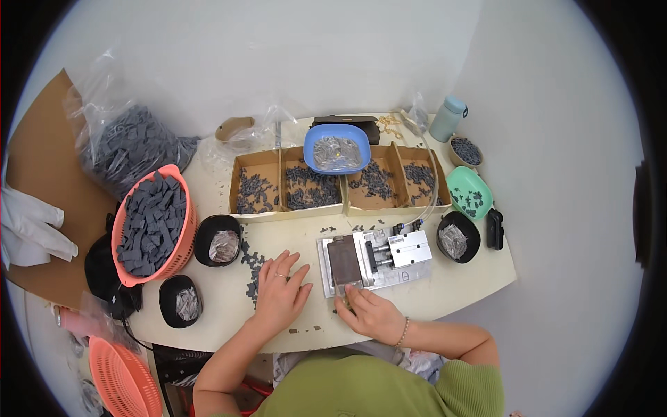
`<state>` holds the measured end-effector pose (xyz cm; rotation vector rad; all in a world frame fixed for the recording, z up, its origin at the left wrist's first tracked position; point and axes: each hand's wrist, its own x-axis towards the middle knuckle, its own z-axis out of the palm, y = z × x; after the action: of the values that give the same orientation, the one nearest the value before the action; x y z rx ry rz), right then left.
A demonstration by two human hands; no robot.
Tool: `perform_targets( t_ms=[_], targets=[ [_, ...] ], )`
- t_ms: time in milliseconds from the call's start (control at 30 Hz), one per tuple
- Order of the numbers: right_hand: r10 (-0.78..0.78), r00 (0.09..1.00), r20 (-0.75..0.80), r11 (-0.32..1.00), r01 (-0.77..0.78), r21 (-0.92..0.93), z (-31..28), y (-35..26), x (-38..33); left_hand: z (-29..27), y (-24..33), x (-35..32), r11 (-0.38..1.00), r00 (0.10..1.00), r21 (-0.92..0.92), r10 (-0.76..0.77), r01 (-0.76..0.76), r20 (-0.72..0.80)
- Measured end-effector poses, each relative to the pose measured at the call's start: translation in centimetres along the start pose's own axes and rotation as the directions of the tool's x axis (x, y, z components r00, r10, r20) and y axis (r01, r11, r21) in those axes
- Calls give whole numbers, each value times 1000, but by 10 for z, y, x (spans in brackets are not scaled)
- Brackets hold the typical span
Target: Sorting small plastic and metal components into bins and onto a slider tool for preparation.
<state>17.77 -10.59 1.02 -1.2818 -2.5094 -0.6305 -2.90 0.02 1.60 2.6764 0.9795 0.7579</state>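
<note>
So the person's right hand (372,313) was basically right at the near end of the brown block (345,260), thumb and fingertips bunched close together by its edge, though you couldn't tell if they were pinching some tiny piece. The left hand (280,290) was off to the left, fingers apart, palm down at the bench (458,290), beside a trail of grey scraps (253,270). The block's long axis ran pretty much straight away from the person in a metal fixture (381,278), so the right hand was easily nearer. Main thing in the way was the silver cylinder (411,248), just right of the block. Past that, a clear tube (436,186) curved back alongside the cardboard trays (285,215), with a blue tray (338,128) perched over their middle.
</note>
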Motion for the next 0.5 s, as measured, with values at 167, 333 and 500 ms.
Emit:
perform_targets(
  t_ms=[167, 333, 500],
  targets=[
    [2, 979, -205, 982, 37, 186, 0, 30, 3, 5, 5, -11, 999, 1000, -23, 30, -30, -2],
    [441, 855, -273, 831, -274, 485, 6, 87, 43, 18, 20, -6, 980, 981, -59, 192, -191, 6],
    [602, 789, 119, 445, -456, 771, 48, 138, 87, 33, 38, 8, 957, 971, 167, 235, -239, 47]
  ],
)
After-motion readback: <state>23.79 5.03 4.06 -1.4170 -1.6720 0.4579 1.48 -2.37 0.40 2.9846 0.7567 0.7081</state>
